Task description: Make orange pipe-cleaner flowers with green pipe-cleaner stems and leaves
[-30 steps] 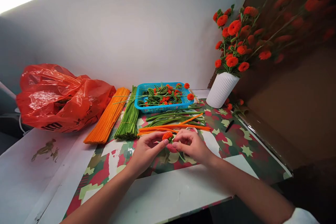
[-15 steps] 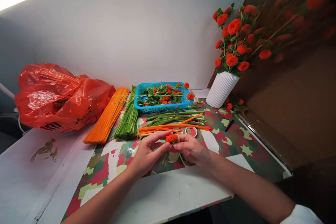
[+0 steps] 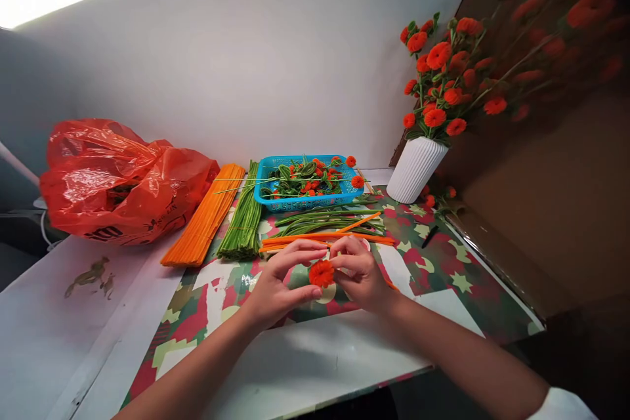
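A small fuzzy orange flower [image 3: 321, 273] made of chenille stem faces up toward me, in front of the blue basket. My right hand [image 3: 363, 273] pinches it from the right side with thumb and fingertips; the exact grip point behind the petals is hidden. Around the flower's left side, my left hand [image 3: 283, 281] is open, its thumb below and its fingers above, apart from the petals. A bit of orange stem [image 3: 392, 285] shows beside my right wrist. Just beyond the fingers lie loose orange chenille stems [image 3: 378, 238] and green stems [image 3: 335, 220].
A blue basket [image 3: 260, 191] holds flowers and leaves. Left of it are bundles of green stems [image 3: 243, 220] and orange stems [image 3: 207, 220], then a red plastic bag [image 3: 128, 184]. At right stands a white ribbed vase [image 3: 417, 169] of orange flowers, with a black object [image 3: 430, 236] nearby.
The flower has turned so its face shows toward me. My left fingers have spread away from it, while my right hand has lifted and now partly covers the white tape roll.
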Tool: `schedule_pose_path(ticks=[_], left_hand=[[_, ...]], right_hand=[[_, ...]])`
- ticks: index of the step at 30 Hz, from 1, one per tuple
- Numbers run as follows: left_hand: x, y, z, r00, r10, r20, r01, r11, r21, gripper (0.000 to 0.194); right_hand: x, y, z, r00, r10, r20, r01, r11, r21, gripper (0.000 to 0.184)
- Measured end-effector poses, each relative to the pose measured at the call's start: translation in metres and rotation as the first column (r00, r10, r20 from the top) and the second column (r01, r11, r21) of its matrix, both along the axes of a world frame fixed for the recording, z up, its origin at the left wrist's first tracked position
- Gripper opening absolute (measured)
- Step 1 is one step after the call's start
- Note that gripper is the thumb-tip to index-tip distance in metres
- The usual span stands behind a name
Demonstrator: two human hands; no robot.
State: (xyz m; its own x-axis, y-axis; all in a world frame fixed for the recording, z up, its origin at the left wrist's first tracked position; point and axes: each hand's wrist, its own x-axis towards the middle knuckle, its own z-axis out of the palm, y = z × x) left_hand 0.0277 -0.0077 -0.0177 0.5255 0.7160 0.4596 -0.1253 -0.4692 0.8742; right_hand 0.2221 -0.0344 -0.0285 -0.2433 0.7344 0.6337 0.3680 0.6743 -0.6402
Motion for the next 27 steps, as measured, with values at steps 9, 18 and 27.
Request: schedule_pose_path(ticks=[9,18,27], left_hand=[[-0.001,0.004,-0.002,0.995,0.024,-0.093,-0.015,0.995,0.095,0.034],[0.004,0.01,-0.01,0.997,0.067,-0.028,-0.064,0.994,0.094,0.025],[-0.007,0.021,-0.022,0.967,0.244,-0.075,-0.236,0.967,0.099,0.099]], right_hand=[[-0.007,-0.005,0.005,0.98,0.148,-0.136,-0.178,0.955,-0.239,0.011],[-0.014,-0.004,0.002,0.983,0.093,-0.156,-0.145,0.918,-0.368,0.026],[0.051,0.082,0.074,0.797,-0.389,0.462,0.5,0.854,-0.143,0.022]])
